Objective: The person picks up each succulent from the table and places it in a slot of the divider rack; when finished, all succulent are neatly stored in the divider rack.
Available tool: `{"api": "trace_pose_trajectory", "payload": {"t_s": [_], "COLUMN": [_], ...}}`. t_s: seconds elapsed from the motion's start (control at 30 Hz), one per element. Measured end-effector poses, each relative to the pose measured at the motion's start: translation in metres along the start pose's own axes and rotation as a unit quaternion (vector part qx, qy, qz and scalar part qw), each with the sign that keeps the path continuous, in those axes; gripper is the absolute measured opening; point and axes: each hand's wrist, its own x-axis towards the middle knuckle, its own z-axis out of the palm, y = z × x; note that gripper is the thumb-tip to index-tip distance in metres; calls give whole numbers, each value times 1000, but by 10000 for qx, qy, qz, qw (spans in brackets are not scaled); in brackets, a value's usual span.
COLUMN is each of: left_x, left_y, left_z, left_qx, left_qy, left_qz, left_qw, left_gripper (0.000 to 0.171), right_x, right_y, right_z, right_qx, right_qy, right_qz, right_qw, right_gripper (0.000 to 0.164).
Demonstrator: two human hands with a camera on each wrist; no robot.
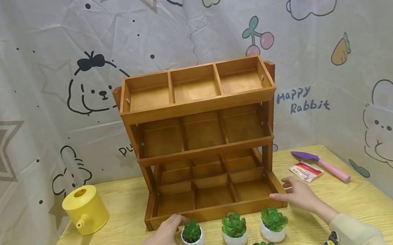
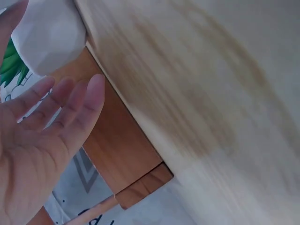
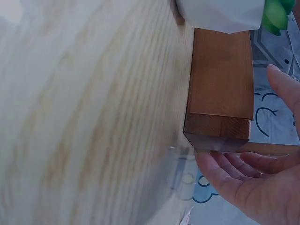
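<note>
A wooden three-tier shelf with divided compartments stands in the middle of the table. In front of it are several green succulents in white pots, among them a darker spiky one. My left hand is beside that spiky plant, its fingers spread apart and not closed round the white pot. At the shelf's lower right corner is my right hand, its fingertips at the end of the bottom tray and its thumb held away. Whether those fingertips press on the wood I cannot tell.
A yellow watering can stands at the left. To the right lie a red-and-white packet and a trowel with purple blade and pink handle. A small black-and-yellow object sits by the right sleeve. A printed cloth hangs behind.
</note>
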Motion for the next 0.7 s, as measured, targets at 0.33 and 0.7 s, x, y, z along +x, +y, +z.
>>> {"api": "trace_pose_trajectory", "payload": {"t_s": [0.33, 0.7], "left_x": [8, 11], "left_y": [-1, -2], "left_z": [5, 7], "left_qx": [-88, -83], "left_qy": [-148, -147], "left_qz": [123, 72], "left_qw": [9998, 9998], "left_gripper": [60, 56], "right_x": [2, 7], "right_y": [-1, 1], "right_z": [8, 12], "right_qx": [-52, -109], "right_qy": [96, 152], "right_qz": [0, 82], "right_qw": [9999, 9998], "right_gripper": [88, 89]}}
